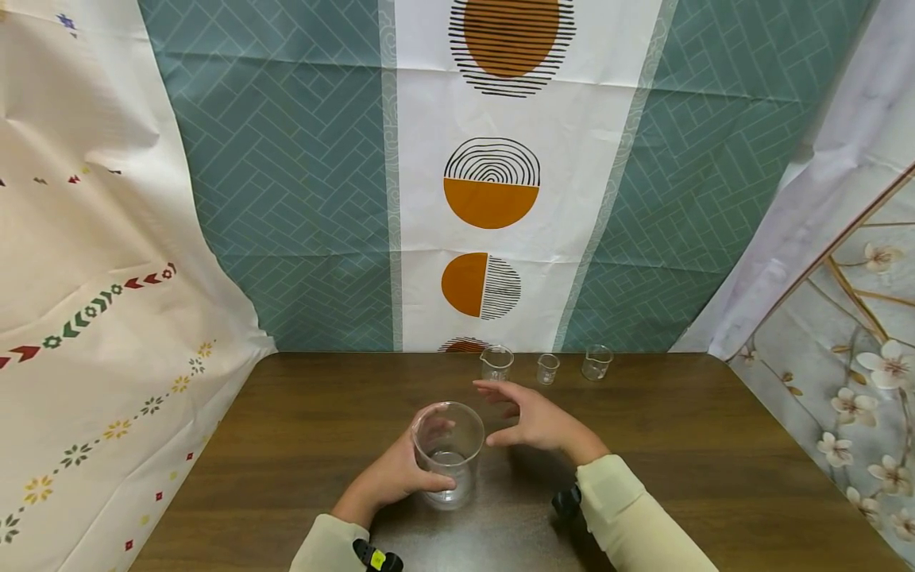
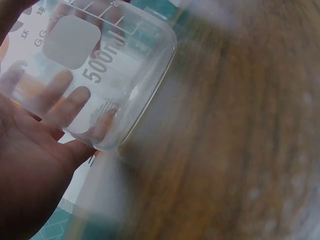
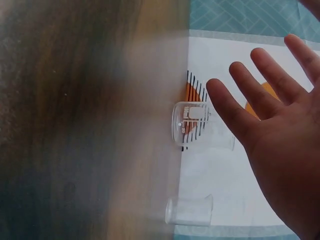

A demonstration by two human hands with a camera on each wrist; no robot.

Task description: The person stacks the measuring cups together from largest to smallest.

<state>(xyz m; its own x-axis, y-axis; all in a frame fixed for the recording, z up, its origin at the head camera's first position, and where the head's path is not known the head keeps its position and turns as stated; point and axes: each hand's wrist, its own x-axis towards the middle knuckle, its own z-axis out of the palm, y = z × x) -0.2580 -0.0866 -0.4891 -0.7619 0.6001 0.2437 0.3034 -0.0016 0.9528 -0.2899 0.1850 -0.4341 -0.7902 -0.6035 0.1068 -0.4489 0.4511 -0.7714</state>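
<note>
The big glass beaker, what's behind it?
Through the big beaker, the fingers of the left grip and some hanging cloth show in the left wrist view. Any cloth right behind those fingers is covered, so I can't see it.

Draped makeshift workspace: patterned hangings on three sides, wooden table, lab-style glass beakers.
</note>
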